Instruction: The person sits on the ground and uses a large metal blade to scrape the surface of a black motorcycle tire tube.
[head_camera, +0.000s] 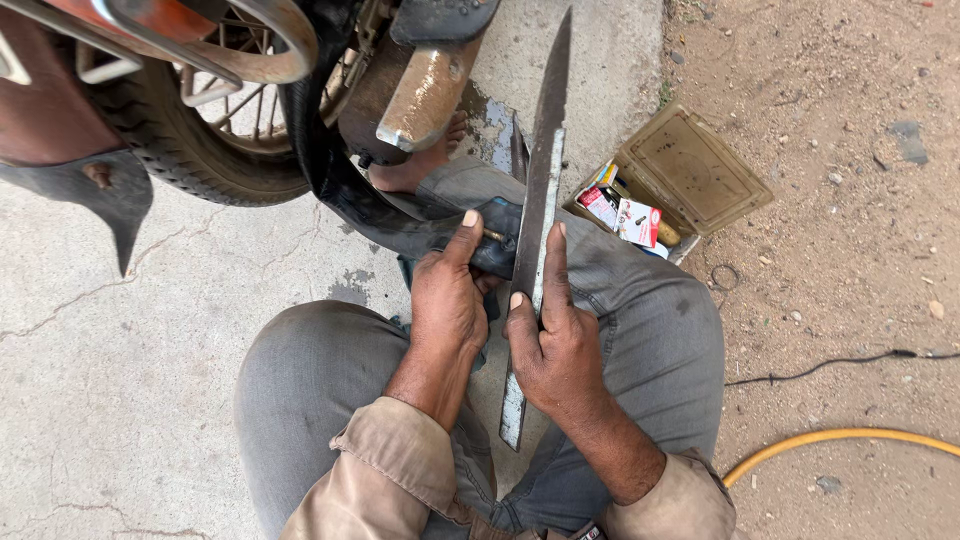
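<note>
Here, the person sits on a concrete floor (150, 330) with both knees raised, and both hands work over the lap. The right hand (555, 350) is wrapped around a long flat metal blade (538, 215), thumb on the left edge and forefinger laid along the face; its grip is closed on the blade near the lower third. The blade stands nearly upright in the view, its dark pointed tip toward the motorcycle and its pale lower end between the thighs. The left hand (447, 295) pinches a black rubber inner tube (395, 215), thumb on top, so that its grip is closed on the rubber just left of the blade; the blade's edge meets the tube there. The tube runs from the lap up toward the spoked rear wheel (215, 110) beside the exhaust pipe (425, 95). To the right of the leg lies an open box (690, 165) holding small packets. A yellow hose (840, 440) and a thin black cable (820, 368) lie on the dirt.
</note>
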